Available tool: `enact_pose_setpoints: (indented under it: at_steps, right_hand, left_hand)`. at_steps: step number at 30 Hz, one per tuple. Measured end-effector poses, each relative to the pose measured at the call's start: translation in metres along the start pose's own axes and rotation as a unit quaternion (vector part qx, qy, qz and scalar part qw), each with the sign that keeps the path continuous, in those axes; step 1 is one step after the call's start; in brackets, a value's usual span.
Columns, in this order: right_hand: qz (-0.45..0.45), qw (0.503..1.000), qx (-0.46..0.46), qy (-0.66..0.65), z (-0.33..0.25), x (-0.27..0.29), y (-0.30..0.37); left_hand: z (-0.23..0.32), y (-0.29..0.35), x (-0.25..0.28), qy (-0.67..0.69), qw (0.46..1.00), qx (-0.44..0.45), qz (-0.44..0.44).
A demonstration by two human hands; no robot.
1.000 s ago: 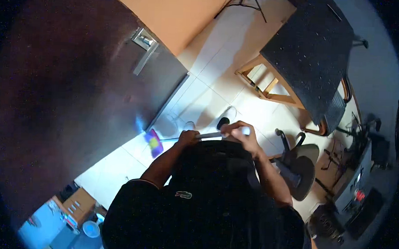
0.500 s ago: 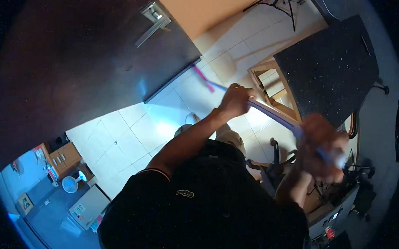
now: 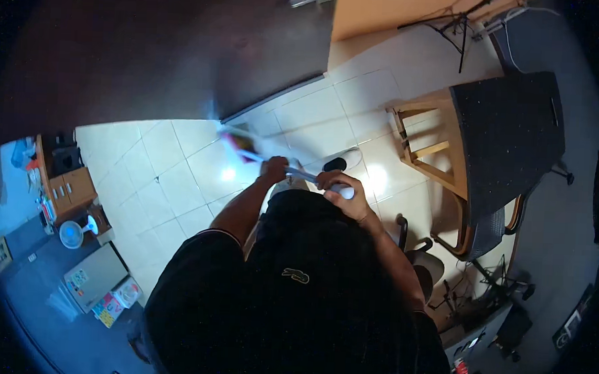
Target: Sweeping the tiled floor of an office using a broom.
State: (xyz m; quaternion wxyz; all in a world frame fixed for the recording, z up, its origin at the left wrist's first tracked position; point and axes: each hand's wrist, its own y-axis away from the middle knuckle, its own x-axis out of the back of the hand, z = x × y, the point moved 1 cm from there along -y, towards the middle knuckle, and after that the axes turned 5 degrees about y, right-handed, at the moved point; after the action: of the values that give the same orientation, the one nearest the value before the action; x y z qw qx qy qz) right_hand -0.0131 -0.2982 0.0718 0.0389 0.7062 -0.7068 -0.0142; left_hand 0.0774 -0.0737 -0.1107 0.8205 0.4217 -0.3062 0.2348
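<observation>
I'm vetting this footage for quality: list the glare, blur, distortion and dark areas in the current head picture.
Head view: two bright glare spots on the floor; the broom head smeared; the door edge curving toward the left rim; the shirt mostly dark, corners black.

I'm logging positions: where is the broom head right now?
In the head view, the blurred broom head is left of centre, just up and left of the left hand, close below a corner of the door.
</observation>
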Motion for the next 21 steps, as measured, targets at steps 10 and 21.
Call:
enact_pose_setpoints:
  at_steps: [10,21]
  right_hand:
    - [0.085,0.959,0.261,0.075,-0.165,-0.018,0.006]
    - [-0.1,0.988,0.11,0.044,-0.073,-0.131,-0.003]
  left_hand:
    - [0.092,0.059,0.101,0.189,0.915,-0.242,0.26]
    - [-0.058,0.057,-0.018,0.236,0.959,-0.104,0.114]
